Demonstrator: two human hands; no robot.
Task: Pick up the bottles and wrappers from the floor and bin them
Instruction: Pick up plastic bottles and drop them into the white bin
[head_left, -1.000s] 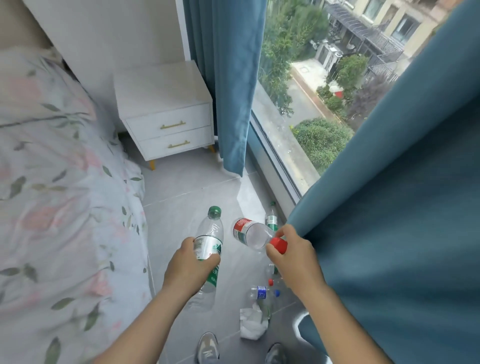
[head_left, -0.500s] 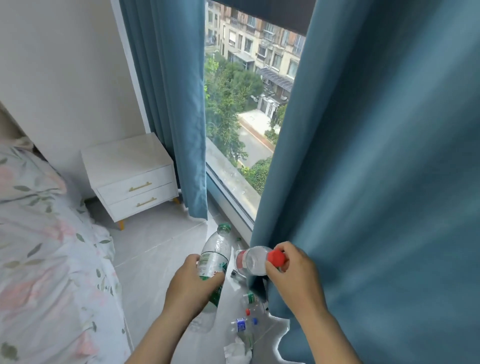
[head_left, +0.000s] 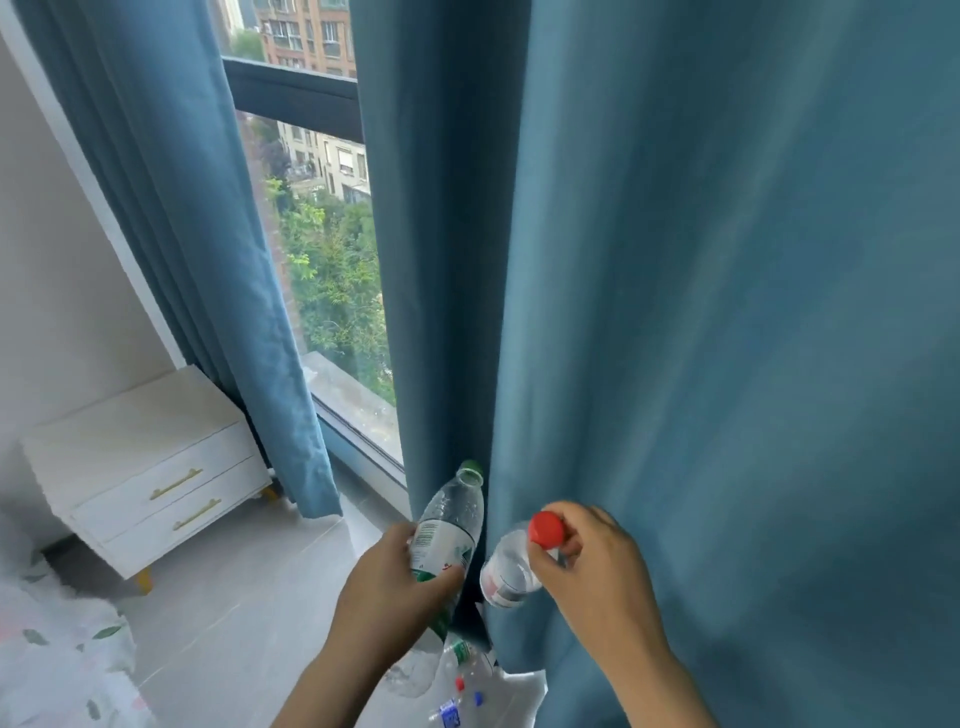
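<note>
Holding one clear plastic bottle in each hand, close against a blue curtain (head_left: 727, 364).

Near six o'clock in the view, the left hand (head_left: 395, 587) wraps its fingers and thumb round the labelled middle of the green-topped bottle (head_left: 449, 525), whose neck tilts toward one o'clock, up against a curtain fold. At five o'clock, the right hand (head_left: 597, 566) pinches the red-capped bottle (head_left: 509, 569) just under its cap, and the body hangs toward seven o'clock between the two hands. More loose bottles (head_left: 462, 675) lie on the grey floor (head_left: 234, 597) at six o'clock, below the hands and beside the curtain hem, with small red and blue caps among them. A white nightstand (head_left: 140, 467) stands at eight o'clock, the window (head_left: 332, 291) shows at eleven, and floral bedding (head_left: 52, 665) fills the seven o'clock corner.
</note>
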